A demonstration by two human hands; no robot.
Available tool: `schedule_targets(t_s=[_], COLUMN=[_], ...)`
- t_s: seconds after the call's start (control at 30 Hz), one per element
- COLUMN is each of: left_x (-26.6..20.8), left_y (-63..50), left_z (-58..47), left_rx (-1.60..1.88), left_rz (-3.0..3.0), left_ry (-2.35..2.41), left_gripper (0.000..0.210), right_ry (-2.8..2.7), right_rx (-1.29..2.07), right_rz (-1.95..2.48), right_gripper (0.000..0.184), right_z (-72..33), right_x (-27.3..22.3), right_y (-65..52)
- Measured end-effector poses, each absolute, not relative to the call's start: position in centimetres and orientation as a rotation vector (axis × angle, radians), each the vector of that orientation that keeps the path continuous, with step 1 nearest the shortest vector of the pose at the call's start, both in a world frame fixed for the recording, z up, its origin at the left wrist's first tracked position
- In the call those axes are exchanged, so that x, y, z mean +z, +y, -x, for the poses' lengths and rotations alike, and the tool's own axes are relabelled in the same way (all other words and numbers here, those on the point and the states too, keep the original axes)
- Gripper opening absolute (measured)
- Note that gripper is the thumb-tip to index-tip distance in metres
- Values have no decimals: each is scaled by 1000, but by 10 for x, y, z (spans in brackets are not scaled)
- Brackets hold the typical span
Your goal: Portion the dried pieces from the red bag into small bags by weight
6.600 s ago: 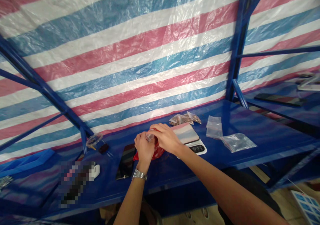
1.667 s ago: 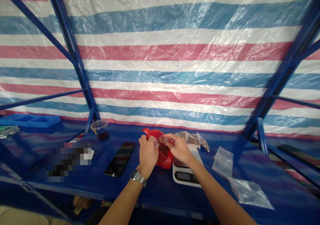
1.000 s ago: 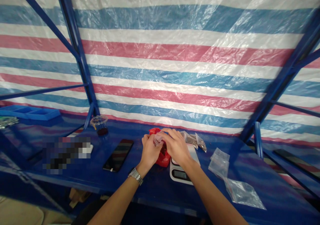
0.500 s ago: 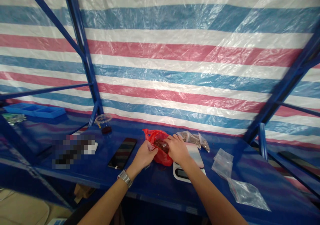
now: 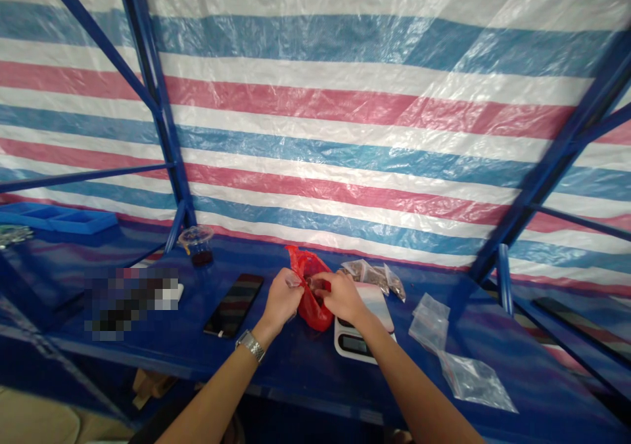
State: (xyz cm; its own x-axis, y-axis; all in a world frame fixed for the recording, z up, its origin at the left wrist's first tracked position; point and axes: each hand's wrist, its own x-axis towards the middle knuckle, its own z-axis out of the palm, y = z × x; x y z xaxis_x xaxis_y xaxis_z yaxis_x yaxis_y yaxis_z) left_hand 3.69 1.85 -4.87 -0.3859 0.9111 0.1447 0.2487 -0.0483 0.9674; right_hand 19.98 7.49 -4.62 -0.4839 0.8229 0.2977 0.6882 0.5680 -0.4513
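Observation:
A red plastic bag (image 5: 315,316) with dark brown bits inside stands on the blue table. My left hand (image 5: 283,297) is closed on the bag's left edge, and a bit of clear plastic shows at its fingers. At the bag's mouth, my right hand (image 5: 341,294) has its fingers curled inward; what they hold is hidden. Under my right wrist lies a white digital scale (image 5: 352,347), partly covered by the arm. Behind it rest several small clear bags of brown bits (image 5: 371,274).
Empty clear zip bags (image 5: 430,322) lie right of the scale. A black phone (image 5: 234,305) is on the left, with a clear plastic cup (image 5: 197,245) of dark liquid behind it. Farther left sits a blue divided tray (image 5: 83,222). Blue posts (image 5: 170,135) and a striped sheet (image 5: 345,122) stand behind.
The view has shifted slightly. My left hand has drawn the bag's edge up, so its mouth looks narrower. My right hand's fingers have curled more at the opening.

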Motion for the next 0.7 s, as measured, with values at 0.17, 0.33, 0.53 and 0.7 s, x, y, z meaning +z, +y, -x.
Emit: schedule_targets(t_s=[0.17,0.33,0.53,0.7], left_x=[-34,-25,-32,-38], left_y=[11,15,28,37], left_z=[-38,-46,-58,-70], left_rx=[1462,1299,1276,1402], left_rz=[-1642,-1840,-1898,-1892], left_ry=[2035,2071,2022,1834], left_gripper=[19,14,17,20], right_ry=[-2121,-2044,-2110,-2292], right_rx=[502,470,169,-119], right_rz=[1174,1066,978,892], right_gripper=[32,33,36,60], right_z=[-205,-211,-212,-215], right_x=[-41,-29,-12,-8], right_y=[80,74,57,49])
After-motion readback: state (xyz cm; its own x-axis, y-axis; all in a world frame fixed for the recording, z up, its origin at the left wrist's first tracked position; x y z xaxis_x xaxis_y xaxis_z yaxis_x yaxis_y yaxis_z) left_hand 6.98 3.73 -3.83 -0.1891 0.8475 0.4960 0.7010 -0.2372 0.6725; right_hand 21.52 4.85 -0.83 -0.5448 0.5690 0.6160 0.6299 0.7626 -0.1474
